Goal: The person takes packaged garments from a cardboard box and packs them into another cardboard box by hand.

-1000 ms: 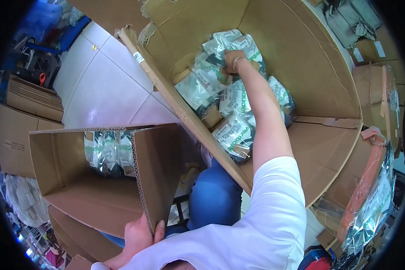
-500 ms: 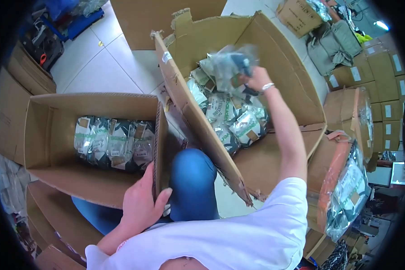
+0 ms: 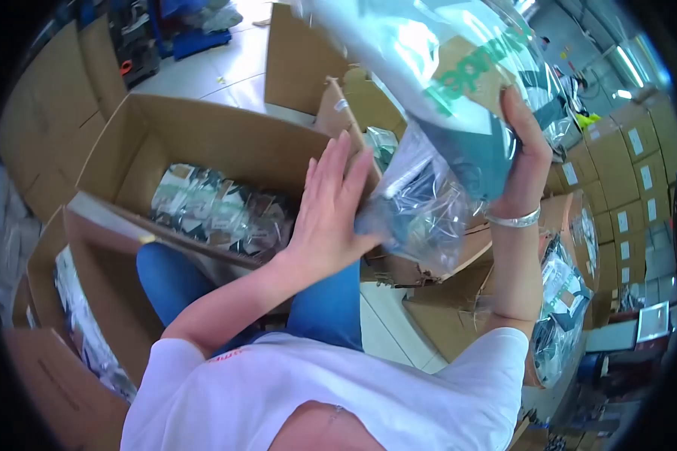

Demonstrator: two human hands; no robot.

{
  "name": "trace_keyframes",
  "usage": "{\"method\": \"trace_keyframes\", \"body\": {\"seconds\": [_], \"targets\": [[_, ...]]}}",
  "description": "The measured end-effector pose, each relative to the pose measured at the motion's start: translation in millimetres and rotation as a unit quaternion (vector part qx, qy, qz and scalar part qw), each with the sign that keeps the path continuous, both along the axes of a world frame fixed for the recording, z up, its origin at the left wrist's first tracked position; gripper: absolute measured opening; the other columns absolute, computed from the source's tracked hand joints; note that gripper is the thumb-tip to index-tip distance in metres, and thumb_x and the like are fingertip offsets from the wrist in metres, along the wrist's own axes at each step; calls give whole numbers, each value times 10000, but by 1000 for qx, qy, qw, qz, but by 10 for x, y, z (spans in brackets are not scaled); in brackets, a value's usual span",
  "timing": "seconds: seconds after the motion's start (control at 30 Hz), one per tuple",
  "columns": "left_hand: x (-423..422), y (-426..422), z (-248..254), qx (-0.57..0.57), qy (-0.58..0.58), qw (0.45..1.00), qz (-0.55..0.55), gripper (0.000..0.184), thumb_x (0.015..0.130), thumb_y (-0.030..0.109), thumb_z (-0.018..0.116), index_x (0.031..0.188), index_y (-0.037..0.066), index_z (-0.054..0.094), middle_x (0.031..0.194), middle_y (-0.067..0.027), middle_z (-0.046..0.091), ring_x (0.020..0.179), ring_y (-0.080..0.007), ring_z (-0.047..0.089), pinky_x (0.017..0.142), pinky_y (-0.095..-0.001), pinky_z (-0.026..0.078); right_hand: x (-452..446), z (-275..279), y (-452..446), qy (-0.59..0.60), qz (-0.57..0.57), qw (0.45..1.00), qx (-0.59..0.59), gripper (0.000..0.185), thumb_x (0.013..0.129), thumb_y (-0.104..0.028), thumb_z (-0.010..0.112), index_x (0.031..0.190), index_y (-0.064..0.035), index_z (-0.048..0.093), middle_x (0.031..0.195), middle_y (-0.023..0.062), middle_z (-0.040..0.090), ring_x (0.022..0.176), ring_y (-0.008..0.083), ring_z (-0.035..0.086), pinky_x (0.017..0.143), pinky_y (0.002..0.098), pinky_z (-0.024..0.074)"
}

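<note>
My right hand [image 3: 525, 169] grips a clear plastic bag [image 3: 459, 90] with green lettering, a brown label and something dark inside. The bag is lifted close to the camera, and its loose clear end hangs toward my left hand. My left hand [image 3: 327, 207] is open, fingers stretched, at the right end of a cardboard box [image 3: 203, 116]; whether it touches the bag's loose end I cannot tell. Inside that box lies a row of similar bagged packages [image 3: 222, 214]. Behind the raised bag, a larger carton [image 3: 380, 101] is mostly hidden, with a few bags showing.
Another open box [image 3: 113, 301] with bagged goods stands at my left. To the right, more bagged packages [image 3: 560, 308] rest beside a round cardboard container [image 3: 572, 218]. Stacked labelled cartons [image 3: 628, 173] line the right side. My knees are against the front box.
My right hand has come up out of the larger carton with a bag, nearer the camera. My left hand has risen off the box's near corner with fingers extended. The view has tilted.
</note>
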State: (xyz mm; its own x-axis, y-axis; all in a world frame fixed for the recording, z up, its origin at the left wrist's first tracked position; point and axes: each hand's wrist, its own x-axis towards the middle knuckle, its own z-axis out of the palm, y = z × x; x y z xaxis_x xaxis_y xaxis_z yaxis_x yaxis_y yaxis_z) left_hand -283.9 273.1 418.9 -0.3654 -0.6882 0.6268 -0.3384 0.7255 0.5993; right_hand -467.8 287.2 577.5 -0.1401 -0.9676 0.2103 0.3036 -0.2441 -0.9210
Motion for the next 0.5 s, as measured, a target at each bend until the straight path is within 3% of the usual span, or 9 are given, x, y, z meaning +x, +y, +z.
{"method": "trace_keyframes", "body": {"seconds": [0.03,0.1,0.13,0.2,0.27,0.3,0.4,0.47,0.5], "targets": [[70,46,-126,-2,3,1000,12,1008,638,207,851,1482,68,318,1500,-258,321,1393,-410,333,1133,-458,311,77,-26,40,-21,85,996,-28,460,990,-275,498,1333,31,507,1239,142,623,1097,240,632,969,356,495],[217,22,-285,130,251,952,-116,864,672,145,815,1434,62,417,1332,-244,537,1238,-321,554,1006,-371,451,352,-92,78,-16,91,995,-33,463,993,-278,498,1340,28,504,1254,133,617,1116,235,620,986,358,480],[324,24,-268,117,257,953,-110,864,672,145,815,1434,62,417,1332,-244,537,1238,-321,554,1006,-371,451,433,-134,69,-17,85,996,-31,466,996,-281,497,1347,26,500,1269,124,610,1136,231,608,1004,361,464],[568,63,-280,214,244,943,-66,627,759,106,748,1338,23,522,1150,-163,668,1025,-210,668,864,-313,514,440,-241,-10,-23,166,986,-10,463,986,-264,527,1350,21,501,1284,105,603,1149,218,596,1010,362,453],[924,17,-452,387,265,876,-115,459,826,75,685,1264,-2,570,1115,-121,674,987,-172,657,850,-333,522,232,-437,-144,46,161,986,-2,472,958,-272,575,1316,30,525,1260,107,617,1121,224,610,997,365,463],[1054,59,-480,464,372,792,-137,402,840,29,648,1234,-16,578,1093,-104,667,954,-180,659,851,-337,528,-79,-612,-256,71,170,983,26,475,944,-281,592,1296,34,538,1232,114,632,1104,230,618,987,370,470],[1466,3,-641,675,381,625,-90,370,848,34,646,1207,-32,582,1089,-147,673,951,-241,682,844,-379,560,-467,-798,-260,73,287,947,123,474,915,-303,616,1232,47,576,1156,145,667,1074,248,635,969,397,486],[1624,-88,-888,722,368,571,-131,361,853,39,645,1199,-43,583,1085,-162,677,943,-258,690,844,-395,567,-614,-1264,-180,19,271,935,227,446,910,-287,635,1205,45,598,1162,138,666,1065,243,640,965,388,488],[1643,-99,-876,725,340,586,-126,360,852,38,647,1195,-49,583,1078,-159,679,940,-256,691,845,-399,566,-696,-1671,-179,114,210,932,273,425,905,-265,650,1199,38,606,1159,132,667,1059,238,642,959,381,492]]}}
